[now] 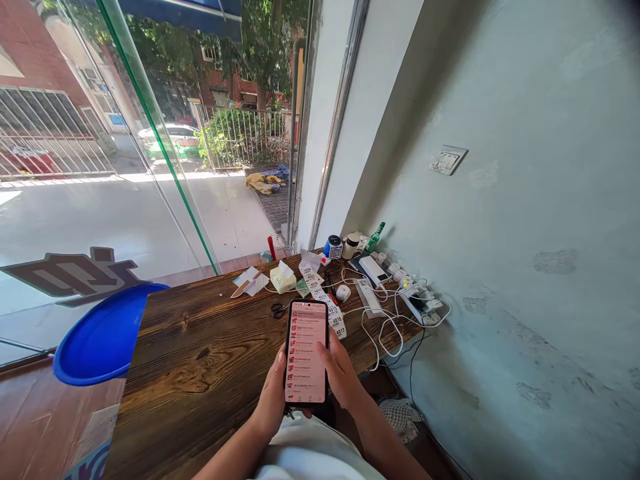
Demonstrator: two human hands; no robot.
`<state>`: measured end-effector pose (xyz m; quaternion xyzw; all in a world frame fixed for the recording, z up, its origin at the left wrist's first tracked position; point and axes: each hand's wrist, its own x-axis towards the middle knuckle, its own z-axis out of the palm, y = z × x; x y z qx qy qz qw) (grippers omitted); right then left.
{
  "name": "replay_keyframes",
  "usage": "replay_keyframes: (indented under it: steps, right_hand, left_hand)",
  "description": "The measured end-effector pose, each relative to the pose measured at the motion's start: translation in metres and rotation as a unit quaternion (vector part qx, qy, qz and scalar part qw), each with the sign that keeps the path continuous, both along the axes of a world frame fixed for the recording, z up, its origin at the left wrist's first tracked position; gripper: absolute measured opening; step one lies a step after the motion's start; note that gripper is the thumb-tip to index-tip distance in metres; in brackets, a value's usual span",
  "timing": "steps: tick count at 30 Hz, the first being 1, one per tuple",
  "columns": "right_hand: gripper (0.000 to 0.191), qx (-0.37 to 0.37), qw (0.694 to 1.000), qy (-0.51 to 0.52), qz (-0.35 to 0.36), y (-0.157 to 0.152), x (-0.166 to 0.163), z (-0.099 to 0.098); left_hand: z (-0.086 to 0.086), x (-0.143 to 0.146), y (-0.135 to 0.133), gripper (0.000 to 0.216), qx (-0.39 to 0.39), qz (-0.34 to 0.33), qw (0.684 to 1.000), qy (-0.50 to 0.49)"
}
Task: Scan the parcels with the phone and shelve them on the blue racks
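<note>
A black-framed smartphone [307,353] is held upright in front of me, its lit screen showing a long list with small red icons. My left hand [271,395] grips its lower left side, thumb along the edge. On the other side, my right hand [341,373] wraps the right edge with its thumb over the screen; its other fingers are mostly hidden behind the phone. Just beyond the phone, a strip of printed number labels [320,293] lies on the wooden table [200,360]. Black scissors [278,310] rest left of the phone's top.
A tissue pack [283,277], a knife [246,285] on papers, a blue container [333,247] and a green bottle [375,238] stand toward the back. White cables [395,333] loop around a power strip [423,303] at right. A blue basin [100,340] is left of the table, by the glass.
</note>
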<state>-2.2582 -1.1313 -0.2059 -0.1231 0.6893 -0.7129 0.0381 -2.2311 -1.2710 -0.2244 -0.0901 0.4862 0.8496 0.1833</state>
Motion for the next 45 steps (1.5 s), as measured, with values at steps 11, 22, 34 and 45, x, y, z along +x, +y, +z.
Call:
replay_keyframes:
  steps: [11,22,34,45]
  right_hand:
    - [0.045,-0.015,0.999,-0.028,0.032,0.002,0.004,0.001]
    - [0.067,-0.035,0.992,-0.056,0.110,0.009,0.005,-0.001]
    - [0.081,-0.069,0.987,-0.058,0.130,0.007,0.010,-0.005]
    - [0.077,-0.048,0.991,-0.047,0.114,0.007,0.009,-0.003]
  left_hand:
    - [0.004,0.000,-0.002,0.093,0.003,0.001,1.000,-0.019]
    - [-0.001,0.002,-0.002,0.089,0.014,-0.003,1.000,-0.004]
    - [-0.008,0.000,0.000,0.089,0.018,0.004,1.000,-0.010]
    - [-0.005,0.000,-0.001,0.087,0.010,0.000,1.000,-0.009]
